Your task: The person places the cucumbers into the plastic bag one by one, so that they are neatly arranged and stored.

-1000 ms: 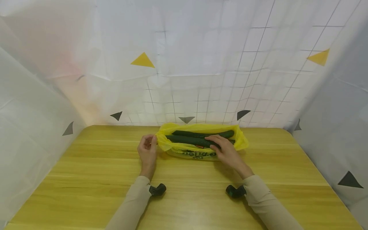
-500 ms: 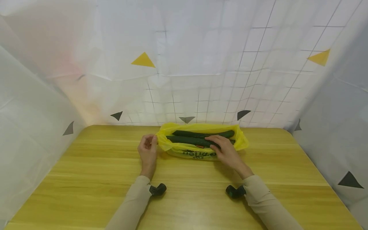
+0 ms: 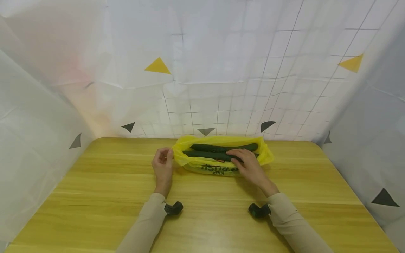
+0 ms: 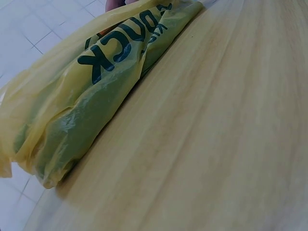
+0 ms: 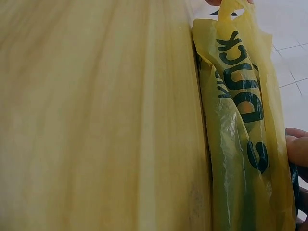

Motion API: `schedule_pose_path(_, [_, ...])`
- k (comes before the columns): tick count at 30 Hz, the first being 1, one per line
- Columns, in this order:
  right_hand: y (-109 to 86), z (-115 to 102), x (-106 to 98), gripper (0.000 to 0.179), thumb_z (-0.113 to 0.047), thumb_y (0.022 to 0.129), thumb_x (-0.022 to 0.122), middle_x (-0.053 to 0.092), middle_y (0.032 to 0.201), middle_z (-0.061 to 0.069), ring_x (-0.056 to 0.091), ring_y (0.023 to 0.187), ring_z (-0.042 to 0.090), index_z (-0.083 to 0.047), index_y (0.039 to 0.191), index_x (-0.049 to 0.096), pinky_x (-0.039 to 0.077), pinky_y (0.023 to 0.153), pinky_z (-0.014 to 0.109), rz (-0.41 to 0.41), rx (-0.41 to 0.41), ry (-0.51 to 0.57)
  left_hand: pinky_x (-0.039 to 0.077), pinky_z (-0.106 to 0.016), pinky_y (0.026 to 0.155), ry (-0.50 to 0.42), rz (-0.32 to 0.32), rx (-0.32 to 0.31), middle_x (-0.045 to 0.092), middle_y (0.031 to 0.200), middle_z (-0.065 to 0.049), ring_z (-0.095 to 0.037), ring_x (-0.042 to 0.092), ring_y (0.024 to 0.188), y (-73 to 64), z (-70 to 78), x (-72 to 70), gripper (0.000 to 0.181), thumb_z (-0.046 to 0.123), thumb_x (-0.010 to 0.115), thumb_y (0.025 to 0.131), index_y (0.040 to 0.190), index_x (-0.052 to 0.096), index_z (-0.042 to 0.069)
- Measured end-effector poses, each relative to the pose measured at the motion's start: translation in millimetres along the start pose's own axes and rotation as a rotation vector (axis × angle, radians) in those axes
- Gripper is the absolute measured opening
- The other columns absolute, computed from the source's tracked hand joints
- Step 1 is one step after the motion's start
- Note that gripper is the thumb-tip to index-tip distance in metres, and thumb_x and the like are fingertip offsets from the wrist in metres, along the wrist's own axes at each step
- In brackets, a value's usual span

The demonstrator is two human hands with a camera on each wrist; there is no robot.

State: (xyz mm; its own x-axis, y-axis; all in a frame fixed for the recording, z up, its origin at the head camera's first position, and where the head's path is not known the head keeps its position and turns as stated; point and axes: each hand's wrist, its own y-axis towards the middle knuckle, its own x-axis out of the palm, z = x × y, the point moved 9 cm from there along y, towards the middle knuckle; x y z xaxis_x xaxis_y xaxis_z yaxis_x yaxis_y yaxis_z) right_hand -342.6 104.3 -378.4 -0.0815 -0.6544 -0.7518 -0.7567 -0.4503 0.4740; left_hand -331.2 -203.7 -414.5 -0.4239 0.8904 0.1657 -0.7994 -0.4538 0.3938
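Note:
A yellow plastic bag (image 3: 205, 169) with dark lettering lies lengthwise at the back of the table, its mouth spread open. Inside are two long dark green cucumbers, a far cucumber (image 3: 207, 147) and a near cucumber (image 3: 202, 155). At the bag's left end, my left hand (image 3: 162, 163) pinches the plastic edge between thumb and fingers. My right hand (image 3: 250, 167) reaches over the front rim and grips the near cucumber towards its right end. In the right wrist view, the thumb (image 5: 298, 148) shows beside the bag's upper edge. The cucumbers' undersides are hidden by the bag.
The wooden table (image 3: 215, 218) has its back edge just behind the bag. White sheeting (image 3: 209, 70) with grid lines and triangles hangs at the back and on both sides. Dark wrist cameras are strapped to the left sleeve (image 3: 145, 218) and right sleeve (image 3: 291, 214).
The near cucumber has sunk slightly at its left end inside the bag. Both hands stay in nearly the same place.

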Motion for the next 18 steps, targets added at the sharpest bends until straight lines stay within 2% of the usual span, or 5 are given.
schedule_pose_path(4, [0.0,-0.2,0.5,0.03,-0.011,0.092,0.06,0.062,0.124,0.006,0.055,0.115,0.028,-0.011,0.123,0.061,0.027,0.109,0.055,0.002,-0.009,-0.003,0.05,-0.032,0.074,-0.004,-0.015,-0.023,0.062,0.091,0.001,-0.016,0.059,0.081,-1.4,6.2,0.2,0.024,0.02,0.062,0.092,0.103,0.062,0.0])
schedule_pose_path(10, [-1.4,0.8,1.0,0.03,-0.01,0.093,0.059,0.063,0.124,0.007,0.055,0.115,0.028,-0.011,0.123,0.061,0.031,0.105,0.053,0.006,-0.012,0.011,0.049,-0.028,0.071,0.023,-0.029,-0.034,0.062,0.09,-0.002,-0.02,0.059,0.08,-6.5,26.8,2.4,0.024,0.016,0.061,0.092,0.104,0.061,-0.005])
schedule_pose_path(14, [-2.7,3.2,1.3,0.031,-0.011,0.093,0.058,0.062,0.125,0.006,0.055,0.116,0.028,-0.012,0.124,0.061,0.031,0.104,0.053,-0.002,-0.001,0.023,0.05,-0.03,0.073,0.03,-0.037,-0.051,0.062,0.092,-0.004,-0.02,0.058,0.082,-7.2,28.1,3.6,0.024,0.016,0.06,0.093,0.105,0.06,-0.005])
schedule_pose_path(18, [-3.9,3.0,0.8,0.031,-0.012,0.094,0.058,0.062,0.126,0.007,0.054,0.117,0.029,-0.011,0.125,0.06,0.031,0.102,0.053,-0.006,-0.007,0.02,0.05,-0.032,0.076,0.027,-0.05,-0.066,0.061,0.092,-0.002,-0.028,0.058,0.085,-7.6,26.0,4.6,0.024,0.017,0.06,0.093,0.105,0.06,-0.005])
